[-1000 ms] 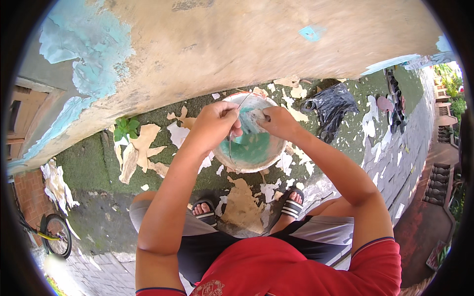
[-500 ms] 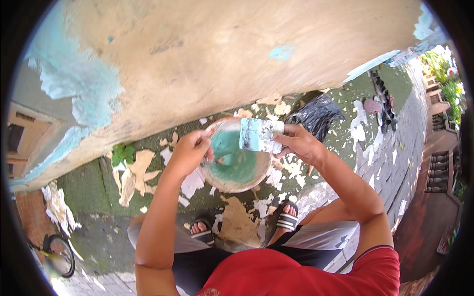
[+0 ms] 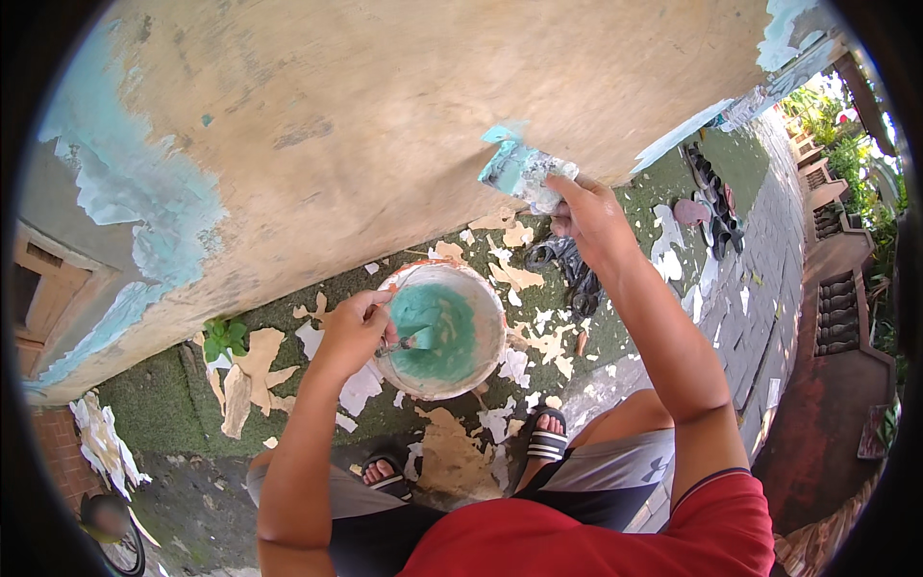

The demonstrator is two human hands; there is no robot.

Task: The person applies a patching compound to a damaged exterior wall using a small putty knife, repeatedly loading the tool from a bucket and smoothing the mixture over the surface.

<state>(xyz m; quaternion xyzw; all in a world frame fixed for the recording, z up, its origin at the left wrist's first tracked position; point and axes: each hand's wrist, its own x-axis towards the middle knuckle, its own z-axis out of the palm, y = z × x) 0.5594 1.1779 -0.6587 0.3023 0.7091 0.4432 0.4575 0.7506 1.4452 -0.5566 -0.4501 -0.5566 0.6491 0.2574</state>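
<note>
My right hand grips a broad putty knife smeared with teal and white filler. Its blade edge is against the tan wall, beside a fresh teal patch. My left hand is closed at the left rim of a whitish bucket, on its thin wire handle. Inside the bucket lies teal paste. A small scraper leans on the inner left side, its blade in the paste and its other end near my left fingers.
Peeled paint flakes litter the mossy ground around my sandalled feet. Right of the bucket lies a crumpled black plastic bag. Footwear lines the far right. A small green plant grows at the wall's foot.
My right hand has lifted the putty knife from above the bucket, up and away to the wall. My left hand stays at the bucket rim. The view has shifted slightly.
</note>
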